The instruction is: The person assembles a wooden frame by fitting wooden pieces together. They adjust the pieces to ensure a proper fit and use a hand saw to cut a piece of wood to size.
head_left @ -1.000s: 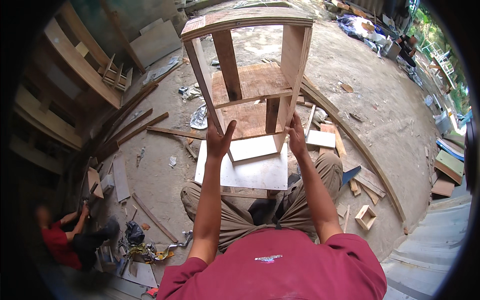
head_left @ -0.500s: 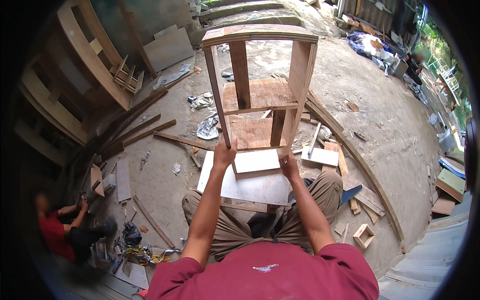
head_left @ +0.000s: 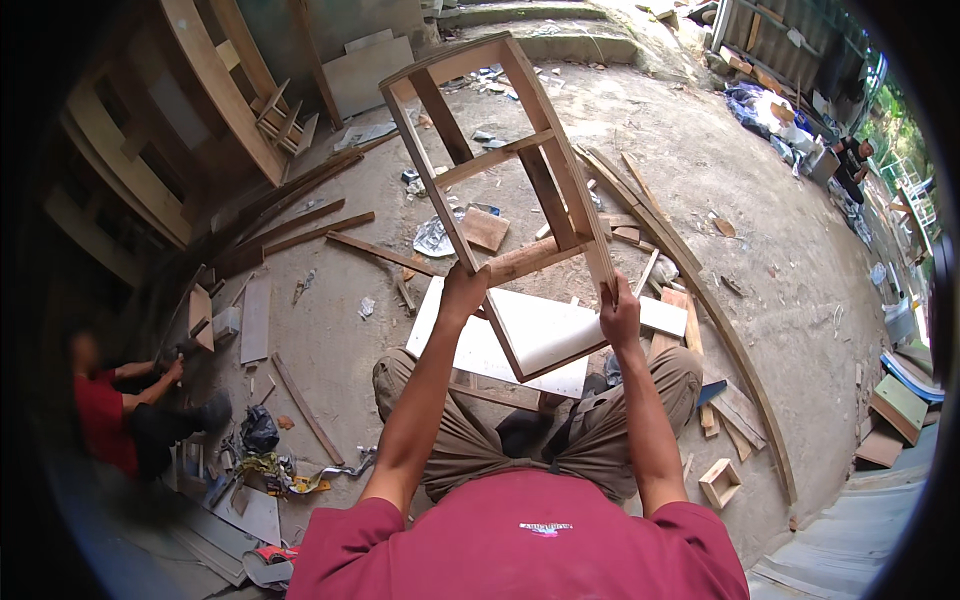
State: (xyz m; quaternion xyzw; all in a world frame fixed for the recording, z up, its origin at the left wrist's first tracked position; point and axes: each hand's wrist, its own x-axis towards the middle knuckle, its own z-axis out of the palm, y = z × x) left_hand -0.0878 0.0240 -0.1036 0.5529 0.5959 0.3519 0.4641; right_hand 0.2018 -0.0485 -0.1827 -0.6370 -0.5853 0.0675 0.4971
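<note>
In the head view, the person's two hands hold a tall, open rectangular frame of brown and pale wood (head_left: 495,158) out in front, its upper end leaning left and its lower corner above the lap. The left hand (head_left: 466,292) is wrapped round the frame's left side rail, low down; the right hand (head_left: 621,318) grips the lower part of the right side panel — thumb and fingers closed on the wood. Beneath the frame lies a flat white board (head_left: 482,350); whether the two touch, I cannot tell. To the right, a long brown wooden plank (head_left: 742,355) looks bowed across the grey concrete floor (head_left: 820,330), and a small open pale-wood box (head_left: 728,494) sits near the right knee. At far left — blurred — a co-worker in a red shirt (head_left: 105,420) sits near a crumpled black plastic bag (head_left: 259,430).
</note>
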